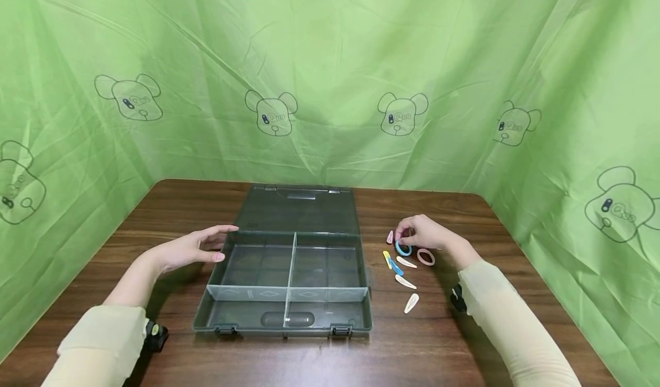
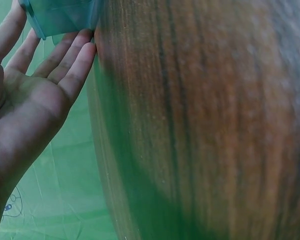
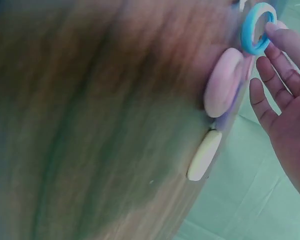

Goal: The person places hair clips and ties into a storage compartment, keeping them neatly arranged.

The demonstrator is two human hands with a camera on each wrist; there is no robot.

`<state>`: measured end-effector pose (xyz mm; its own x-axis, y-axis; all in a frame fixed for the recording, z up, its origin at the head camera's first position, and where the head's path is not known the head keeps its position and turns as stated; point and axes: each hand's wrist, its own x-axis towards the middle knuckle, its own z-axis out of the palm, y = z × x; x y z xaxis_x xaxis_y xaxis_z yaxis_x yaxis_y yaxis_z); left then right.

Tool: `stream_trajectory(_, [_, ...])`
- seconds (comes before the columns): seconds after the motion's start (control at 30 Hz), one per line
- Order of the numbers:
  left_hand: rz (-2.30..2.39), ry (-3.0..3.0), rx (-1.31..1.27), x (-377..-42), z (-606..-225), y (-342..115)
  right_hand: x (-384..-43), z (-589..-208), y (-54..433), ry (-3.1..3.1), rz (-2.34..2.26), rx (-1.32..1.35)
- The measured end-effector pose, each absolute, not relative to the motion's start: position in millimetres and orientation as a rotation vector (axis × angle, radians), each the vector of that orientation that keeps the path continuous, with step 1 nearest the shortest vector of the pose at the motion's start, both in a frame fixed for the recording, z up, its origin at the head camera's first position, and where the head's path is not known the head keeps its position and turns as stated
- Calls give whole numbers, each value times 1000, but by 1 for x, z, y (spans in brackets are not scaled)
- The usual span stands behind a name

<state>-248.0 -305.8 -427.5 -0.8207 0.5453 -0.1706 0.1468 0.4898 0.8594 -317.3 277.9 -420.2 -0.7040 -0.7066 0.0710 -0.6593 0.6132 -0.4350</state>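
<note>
A dark wooden table (image 1: 330, 361) with streaked grain and rounded far corners carries a grey, see-through divided box (image 1: 258, 269), whose lid (image 1: 301, 212) lies folded back on its far side. Light makes a pale sheen on the wood in front of the box. Beyond the box, and on both sides of it, hangs wrinkled green cloth (image 1: 330, 37), printed with outlined bear heads (image 1: 136, 100).

At the box's left side I see the person's left hand (image 1: 193, 249), thumb and fingers spread wide, the tips at the rim; whether they press it I cannot tell. To the box's right, the right hand (image 1: 423, 232) pinches a blue ring (image 3: 248, 35) between thumb and forefinger, the other fingers loosely bent. A pink ring (image 3: 221, 85) rests on the wood, farther right of the box than the blue one. Between box and rings, a small pink clip (image 1: 389, 237) lies near the hand. Nearer the box's front right corner are a yellow clip (image 1: 387, 259) touching a blue clip (image 1: 396, 268), and three pale clips (image 1: 405, 282).
</note>
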Motion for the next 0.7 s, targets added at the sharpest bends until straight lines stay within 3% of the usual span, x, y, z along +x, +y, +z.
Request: stream_trajectory(0.7, [1284, 2316, 565, -246, -427, -305, -302, -370, 223, 2662, -940, -1024])
